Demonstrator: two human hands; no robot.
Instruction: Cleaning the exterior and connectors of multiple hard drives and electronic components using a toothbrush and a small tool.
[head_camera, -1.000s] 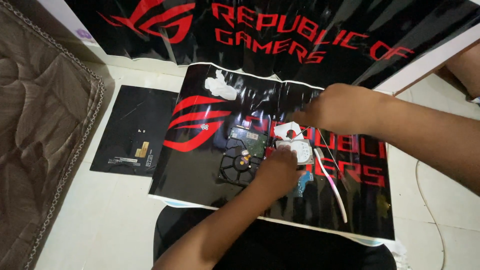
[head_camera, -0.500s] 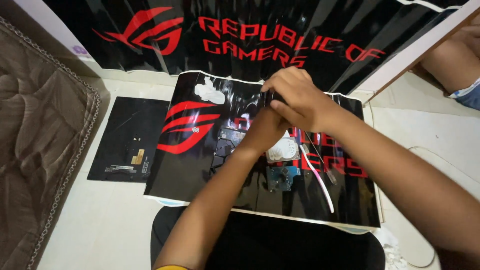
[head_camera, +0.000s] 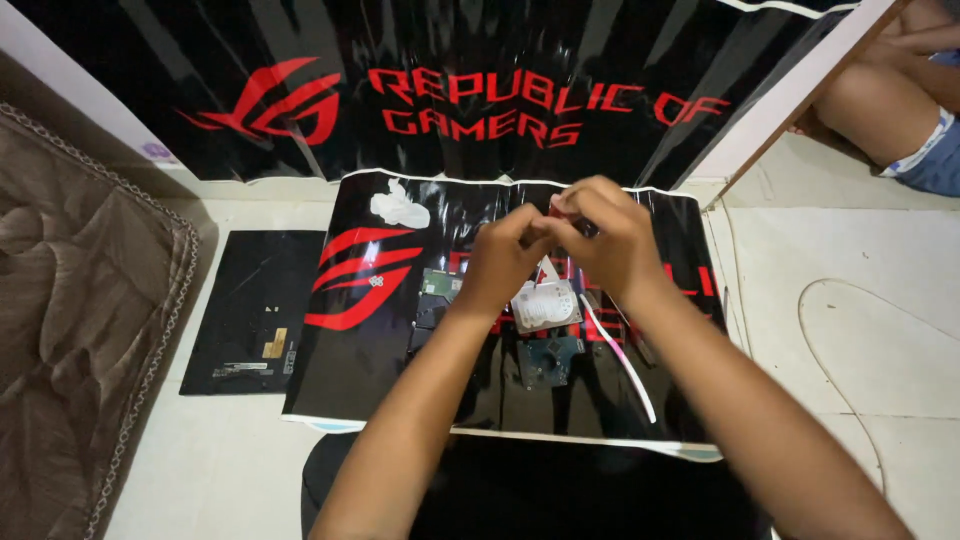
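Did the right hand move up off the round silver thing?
Yes. The right hand rose from beside the silver disk toward the mat's far edge, meeting the left hand above the disk.

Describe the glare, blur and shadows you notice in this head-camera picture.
Head view: streaky glare on the glossy black mat and banner; left hand and right hand slightly soft; small held item too blurred to identify; shadows soft, faint.

Glossy plastic mat (head_camera: 400, 380), shiny metal drive (head_camera: 547, 306)
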